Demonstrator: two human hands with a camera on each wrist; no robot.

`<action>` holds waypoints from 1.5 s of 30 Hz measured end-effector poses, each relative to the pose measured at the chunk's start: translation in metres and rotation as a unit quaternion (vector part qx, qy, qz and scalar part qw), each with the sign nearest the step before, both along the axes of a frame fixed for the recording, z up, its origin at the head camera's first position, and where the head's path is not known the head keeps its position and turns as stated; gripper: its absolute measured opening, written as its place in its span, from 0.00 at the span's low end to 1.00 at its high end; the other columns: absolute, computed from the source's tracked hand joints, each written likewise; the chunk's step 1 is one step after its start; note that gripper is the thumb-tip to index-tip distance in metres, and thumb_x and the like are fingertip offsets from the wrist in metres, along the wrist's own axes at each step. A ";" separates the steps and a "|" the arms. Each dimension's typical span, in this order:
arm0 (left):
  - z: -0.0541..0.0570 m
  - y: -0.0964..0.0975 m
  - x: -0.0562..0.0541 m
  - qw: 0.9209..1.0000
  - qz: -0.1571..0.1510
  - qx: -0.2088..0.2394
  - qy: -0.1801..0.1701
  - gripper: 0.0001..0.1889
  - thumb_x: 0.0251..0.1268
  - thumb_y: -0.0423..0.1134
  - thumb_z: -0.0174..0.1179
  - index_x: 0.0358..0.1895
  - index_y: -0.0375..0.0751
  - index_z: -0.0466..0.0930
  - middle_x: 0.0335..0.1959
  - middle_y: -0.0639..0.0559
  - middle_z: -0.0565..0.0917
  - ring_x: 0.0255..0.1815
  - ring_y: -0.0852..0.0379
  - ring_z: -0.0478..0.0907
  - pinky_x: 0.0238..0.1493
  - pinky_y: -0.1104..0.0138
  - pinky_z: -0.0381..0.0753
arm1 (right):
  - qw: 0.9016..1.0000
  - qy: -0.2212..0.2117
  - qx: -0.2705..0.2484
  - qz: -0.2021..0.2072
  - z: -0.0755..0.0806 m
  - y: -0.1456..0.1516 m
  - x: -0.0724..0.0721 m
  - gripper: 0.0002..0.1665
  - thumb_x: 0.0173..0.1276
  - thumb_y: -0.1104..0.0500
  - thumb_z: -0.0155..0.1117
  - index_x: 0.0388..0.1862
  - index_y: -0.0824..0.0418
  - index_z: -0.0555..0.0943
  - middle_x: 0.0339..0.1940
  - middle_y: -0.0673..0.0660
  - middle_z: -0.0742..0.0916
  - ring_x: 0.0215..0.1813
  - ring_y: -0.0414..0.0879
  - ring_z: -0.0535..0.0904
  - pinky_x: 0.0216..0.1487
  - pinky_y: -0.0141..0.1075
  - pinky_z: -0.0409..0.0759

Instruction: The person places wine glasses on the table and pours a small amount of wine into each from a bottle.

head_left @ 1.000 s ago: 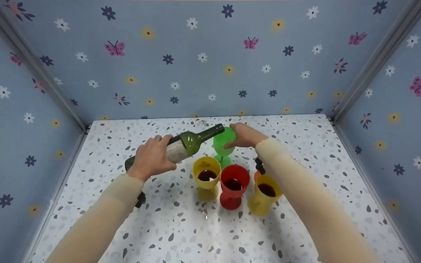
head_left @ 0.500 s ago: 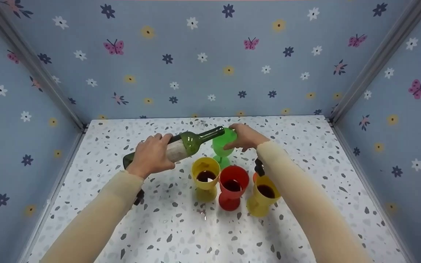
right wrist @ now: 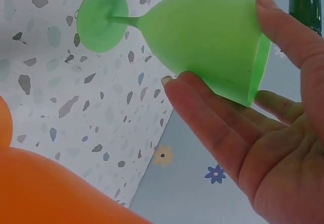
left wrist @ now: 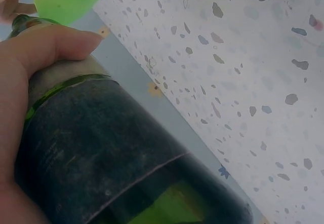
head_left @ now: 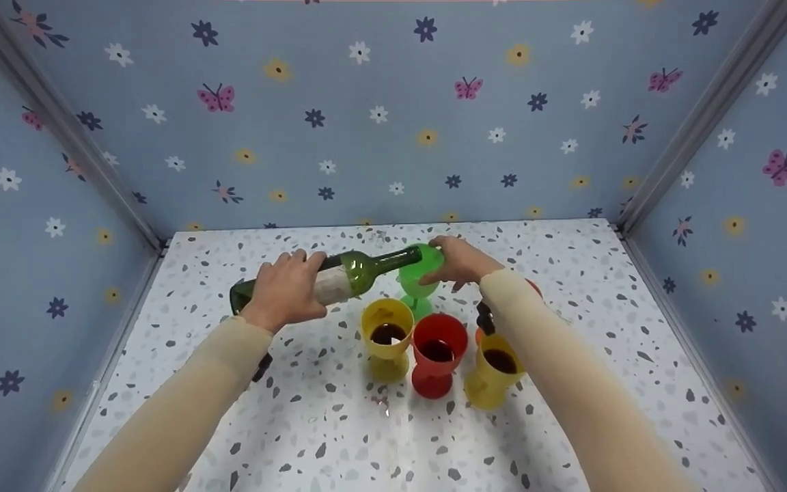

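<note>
A green glass wine bottle with a pale label lies almost level in the air. My left hand grips it round the body, the thumb across the label in the left wrist view. The bottle's mouth overlaps the rim of a light green plastic goblet. My right hand holds this goblet by the bowl near the rim, thumb on one side and fingers on the other, as the right wrist view shows. The goblet's foot is close over the speckled table. No stream of liquid shows at the bottle mouth.
Nearer stand a yellow goblet, a red goblet and another yellow goblet, each with dark liquid inside. An orange goblet is mostly hidden by the right sleeve. Flowered panels enclose the speckled table.
The bottle's neck has dipped and its mouth has shifted slightly right, farther over the green goblet's rim. My right hand and the goblet have barely moved.
</note>
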State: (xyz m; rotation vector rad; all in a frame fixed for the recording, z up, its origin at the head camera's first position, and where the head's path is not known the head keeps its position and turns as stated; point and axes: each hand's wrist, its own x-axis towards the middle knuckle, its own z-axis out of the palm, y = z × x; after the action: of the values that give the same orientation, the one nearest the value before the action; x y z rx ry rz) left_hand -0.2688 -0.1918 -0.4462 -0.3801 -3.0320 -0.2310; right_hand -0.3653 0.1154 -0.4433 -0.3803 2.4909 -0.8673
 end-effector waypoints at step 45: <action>0.009 0.006 -0.007 0.999 -0.009 -0.044 0.009 0.43 0.40 0.46 0.74 0.67 0.40 0.70 0.57 0.34 0.77 0.53 0.36 0.74 0.51 0.39 0.74 | 1.000 0.003 -0.002 -0.005 0.003 -0.002 0.002 0.53 0.57 0.53 0.78 0.76 0.62 0.61 0.66 0.65 0.75 0.47 0.55 0.82 0.40 0.46 0.85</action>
State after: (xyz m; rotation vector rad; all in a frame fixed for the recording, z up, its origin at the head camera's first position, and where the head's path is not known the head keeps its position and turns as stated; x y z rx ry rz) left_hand -0.2761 -0.1854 -0.4370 -0.4137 -3.0286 -0.0944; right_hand -0.3638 0.1129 -0.4403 -0.3728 2.4993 -0.8756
